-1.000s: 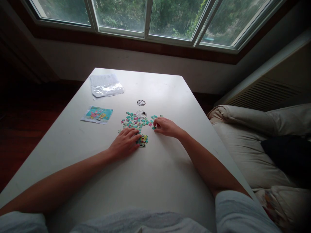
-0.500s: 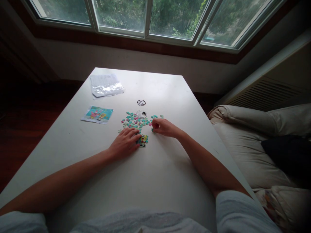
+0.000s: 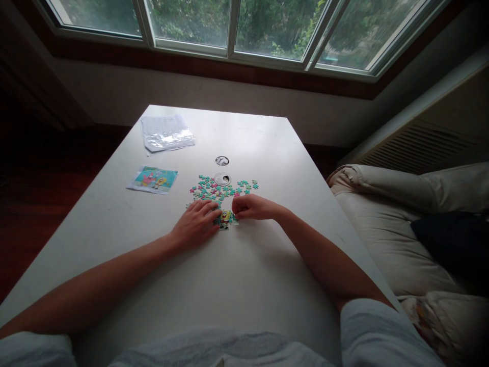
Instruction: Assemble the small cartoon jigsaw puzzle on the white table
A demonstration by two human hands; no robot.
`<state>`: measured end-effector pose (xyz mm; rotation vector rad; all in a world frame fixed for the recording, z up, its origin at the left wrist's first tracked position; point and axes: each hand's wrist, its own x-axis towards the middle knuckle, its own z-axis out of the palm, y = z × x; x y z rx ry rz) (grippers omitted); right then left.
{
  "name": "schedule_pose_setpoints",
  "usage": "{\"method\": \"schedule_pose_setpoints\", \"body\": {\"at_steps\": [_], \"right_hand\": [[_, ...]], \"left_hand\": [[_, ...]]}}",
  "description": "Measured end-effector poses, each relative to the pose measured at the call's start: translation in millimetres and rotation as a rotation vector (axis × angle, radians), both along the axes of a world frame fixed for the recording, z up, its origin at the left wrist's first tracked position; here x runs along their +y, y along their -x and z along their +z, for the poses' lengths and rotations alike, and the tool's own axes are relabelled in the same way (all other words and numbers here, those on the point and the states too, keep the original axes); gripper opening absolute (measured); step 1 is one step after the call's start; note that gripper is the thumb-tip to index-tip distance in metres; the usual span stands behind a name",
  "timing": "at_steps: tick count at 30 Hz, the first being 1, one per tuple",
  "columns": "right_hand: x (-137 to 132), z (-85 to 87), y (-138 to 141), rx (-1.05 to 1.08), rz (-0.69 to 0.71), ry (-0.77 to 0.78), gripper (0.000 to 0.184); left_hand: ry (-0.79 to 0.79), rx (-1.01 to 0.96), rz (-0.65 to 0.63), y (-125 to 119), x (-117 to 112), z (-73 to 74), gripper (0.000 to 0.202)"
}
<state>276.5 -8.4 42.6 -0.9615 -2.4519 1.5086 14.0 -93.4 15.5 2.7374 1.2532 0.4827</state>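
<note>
A small joined section of jigsaw puzzle (image 3: 225,216) with a yellow cartoon figure lies on the table in front of me. My left hand (image 3: 196,219) rests flat along its left side, fingers spread, the fingertips touching its edge and partly covering it. At the right edge of the section, my right hand (image 3: 250,207) is closed in a pinch on a small puzzle piece (image 3: 236,222), mostly hidden by the fingers. Just beyond both hands spread several loose puzzle pieces (image 3: 208,189), teal, green and pink.
The white table (image 3: 244,285) has two round openings, a nearer one (image 3: 222,179) and a farther one (image 3: 222,161). To the left lies a printed picture sheet (image 3: 155,179), with a clear plastic bag and papers (image 3: 168,134) behind it. A beige sofa (image 3: 382,219) stands at the right.
My right hand has come nearer and slightly left, from the loose pieces to the right edge of the joined section, bringing a puzzle piece. My left hand stays in place.
</note>
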Motion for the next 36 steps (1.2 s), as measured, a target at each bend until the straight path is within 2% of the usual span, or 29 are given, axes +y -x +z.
{"method": "schedule_pose_setpoints", "body": {"at_steps": [7,12,19,22,36], "right_hand": [[-10,5.5,9,-0.086,0.008,-0.193,0.006],[-11,6.4,8,-0.108,0.009,-0.255,0.004],[-12,5.6,8,-0.141,0.009,-0.298,0.005],[-12,7.2,8,-0.154,0.015,-0.305,0.005],[-14,1.5,8,-0.207,0.033,-0.419,0.002]], "left_hand": [[-0.009,0.010,0.006,-1,1,-0.7,0.037],[-0.024,-0.024,-0.015,-1,1,-2.6,0.035],[0.030,-0.041,-0.232,-4,-2,2.8,0.041],[0.059,-0.024,-0.278,-6,-4,4.6,0.044],[0.032,0.067,-0.270,-10,-7,3.9,0.046]]}}
